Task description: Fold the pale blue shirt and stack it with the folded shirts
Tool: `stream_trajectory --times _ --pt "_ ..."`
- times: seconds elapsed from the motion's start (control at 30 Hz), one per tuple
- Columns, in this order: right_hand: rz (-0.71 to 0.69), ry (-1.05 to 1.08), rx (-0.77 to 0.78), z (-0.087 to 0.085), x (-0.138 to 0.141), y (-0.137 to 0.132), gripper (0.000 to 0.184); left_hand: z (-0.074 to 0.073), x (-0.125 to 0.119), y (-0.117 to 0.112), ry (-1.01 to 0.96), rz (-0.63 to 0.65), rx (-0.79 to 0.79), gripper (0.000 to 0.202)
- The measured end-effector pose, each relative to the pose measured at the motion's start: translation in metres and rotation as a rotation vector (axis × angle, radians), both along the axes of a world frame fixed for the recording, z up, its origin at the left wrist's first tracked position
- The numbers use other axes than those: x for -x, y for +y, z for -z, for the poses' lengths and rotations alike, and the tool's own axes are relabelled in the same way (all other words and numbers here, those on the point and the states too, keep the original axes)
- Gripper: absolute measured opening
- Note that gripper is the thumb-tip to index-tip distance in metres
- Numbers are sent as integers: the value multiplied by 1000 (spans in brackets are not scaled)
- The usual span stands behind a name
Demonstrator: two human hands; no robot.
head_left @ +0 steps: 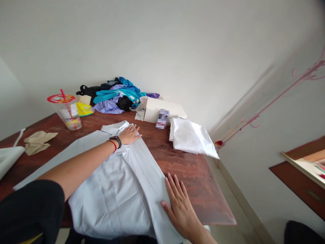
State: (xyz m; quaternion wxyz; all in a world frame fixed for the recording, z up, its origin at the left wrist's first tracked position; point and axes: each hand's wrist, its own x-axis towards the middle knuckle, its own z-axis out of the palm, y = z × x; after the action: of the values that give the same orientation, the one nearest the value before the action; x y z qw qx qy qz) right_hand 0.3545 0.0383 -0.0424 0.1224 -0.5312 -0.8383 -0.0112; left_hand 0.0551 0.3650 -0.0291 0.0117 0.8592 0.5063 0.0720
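A white long-sleeved shirt (111,189) lies spread on the dark wooden table (193,179), its collar toward the wall and its hem at the near edge. My left hand (129,135), with a black band and a red string at the wrist, rests flat on the shoulder beside the collar, fingers spread. Down along the right sleeve, my right hand (179,206) lies palm down with fingers stretched out, partly over the sleeve's outer edge. Neither hand grips anything.
A plastic cup with a straw (68,113) stands at the left, near crumpled brown paper (39,141) and a yellow packet (85,109). Behind are a clothes pile (119,95), a white box (165,108) and folded white fabric (194,137). A pink coat rack (274,95) leans across the right.
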Motion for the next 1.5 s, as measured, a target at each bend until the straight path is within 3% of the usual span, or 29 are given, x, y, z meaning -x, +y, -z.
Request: stream_trajectory --times 0.17,0.4,0.6,0.73,0.83,0.97,1.07,1.13,1.2,1.3,1.4,1.5 --pt "154 156 -41 2 -30 -25 46 -20 15 27 -12 1 -44 55" --pt "493 313 470 -25 -47 -33 18 -55 53 76 -22 7 122 65" --pt "529 599 619 -40 -59 -18 35 -57 76 103 -102 44 318 53" --pt "562 875 544 -34 -82 15 43 -58 93 111 -114 104 190 62" --pt "617 868 388 -29 -100 50 43 -65 102 107 -76 101 68 73" --pt "621 490 170 -35 -100 83 35 -74 91 84 -22 7 -27 62" --pt "551 232 43 -48 -69 91 32 -69 55 47 11 10 -73 46" --pt "427 183 37 -54 -36 94 35 -58 20 13 25 101 -63 45" --pt "233 164 63 -57 -1 98 45 -42 -15 -26 35 210 -46 57" --pt "49 114 177 -50 33 105 62 -16 -54 -80 -13 449 -51 68" --pt "98 88 266 -36 31 105 73 -2 -68 -110 -31 525 15 61" --pt "176 74 286 -24 5 91 77 -1 -63 -117 -9 479 78 61"
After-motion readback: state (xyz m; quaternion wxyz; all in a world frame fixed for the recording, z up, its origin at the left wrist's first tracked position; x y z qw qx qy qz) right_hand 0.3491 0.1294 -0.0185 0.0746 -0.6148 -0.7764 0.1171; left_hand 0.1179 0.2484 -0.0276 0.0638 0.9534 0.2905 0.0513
